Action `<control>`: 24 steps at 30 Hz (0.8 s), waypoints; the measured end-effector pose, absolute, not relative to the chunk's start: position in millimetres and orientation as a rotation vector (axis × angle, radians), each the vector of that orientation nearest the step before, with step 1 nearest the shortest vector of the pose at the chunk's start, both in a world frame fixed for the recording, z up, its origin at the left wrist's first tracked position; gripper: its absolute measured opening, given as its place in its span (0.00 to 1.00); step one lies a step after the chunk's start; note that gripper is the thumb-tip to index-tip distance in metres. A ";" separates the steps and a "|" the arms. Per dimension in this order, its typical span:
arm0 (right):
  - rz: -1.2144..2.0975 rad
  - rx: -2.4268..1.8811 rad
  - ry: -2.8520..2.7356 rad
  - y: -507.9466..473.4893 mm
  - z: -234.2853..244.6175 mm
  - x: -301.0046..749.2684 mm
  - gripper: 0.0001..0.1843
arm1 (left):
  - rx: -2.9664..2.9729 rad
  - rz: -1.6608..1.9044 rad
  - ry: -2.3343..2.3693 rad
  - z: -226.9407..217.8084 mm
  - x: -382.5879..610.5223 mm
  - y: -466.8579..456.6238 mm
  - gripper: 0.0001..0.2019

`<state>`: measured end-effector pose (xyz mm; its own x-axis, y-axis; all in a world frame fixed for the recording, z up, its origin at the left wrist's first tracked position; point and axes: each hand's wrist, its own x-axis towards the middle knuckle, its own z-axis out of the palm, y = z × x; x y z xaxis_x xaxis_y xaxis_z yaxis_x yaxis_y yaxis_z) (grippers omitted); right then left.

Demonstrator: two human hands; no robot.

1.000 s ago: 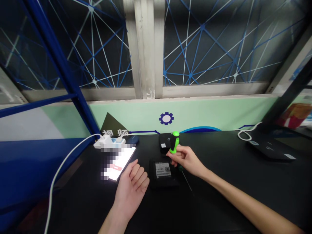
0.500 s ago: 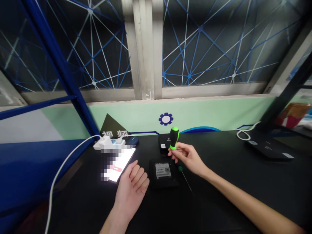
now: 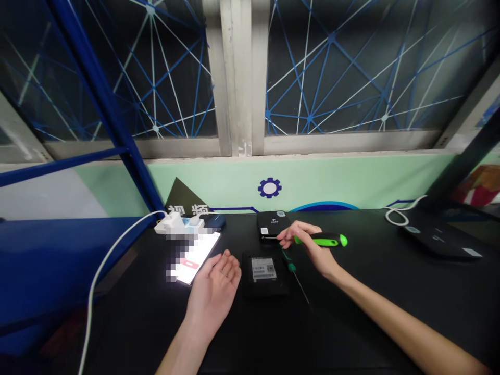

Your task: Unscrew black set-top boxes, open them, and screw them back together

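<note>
My right hand (image 3: 307,242) grips a black and bright green screwdriver (image 3: 326,239), which lies almost level with its shaft pointing left. Palm up and holding nothing, my left hand (image 3: 216,284) rests by the phone (image 3: 195,263), its fingers loosely curled but apart. Between the hands a flat black box (image 3: 250,289) with a grey printed label faces up on the table. A second screwdriver (image 3: 291,266), dark green with a thin shaft, lies just right of that box. Behind, close to my right fingers, sits another black box (image 3: 269,221) with small stickers.
At the back left a white power strip (image 3: 166,228) carries plugs, and a white cable (image 3: 91,291) runs down the left side. A dark mouse-like object (image 3: 214,222) is beside it. On the right lie a black device (image 3: 439,239) and a looped white cord (image 3: 396,216).
The screwdriver in my right hand has swung from upright over the labelled box to nearly level, its tip now away from the box. My left hand has turned palm up and opened.
</note>
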<state>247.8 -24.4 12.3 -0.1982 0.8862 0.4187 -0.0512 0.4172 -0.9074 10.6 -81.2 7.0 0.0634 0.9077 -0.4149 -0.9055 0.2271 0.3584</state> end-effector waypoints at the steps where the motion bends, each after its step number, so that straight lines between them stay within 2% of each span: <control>1: 1.035 -0.755 -1.521 -24.9 12.2 247.4 0.20 | -0.003 1.370 0.653 7.0 10.8 -80.9 0.08; 5: 1.067 -0.662 -1.395 -27.5 10.2 244.0 0.22 | 0.064 1.308 0.586 5.5 10.3 -81.5 0.22; 9: 1.117 -0.595 -1.209 -31.1 8.7 238.1 0.18 | 0.145 1.231 0.479 3.5 9.4 -82.8 0.28; 21: 1.353 -0.717 -1.166 -39.2 5.6 227.9 0.12 | 0.194 1.129 0.505 8.6 14.1 -86.1 0.28; 24: 1.403 -0.668 -1.185 -40.0 5.0 228.2 0.13 | 0.204 1.129 0.514 9.6 14.5 -86.9 0.27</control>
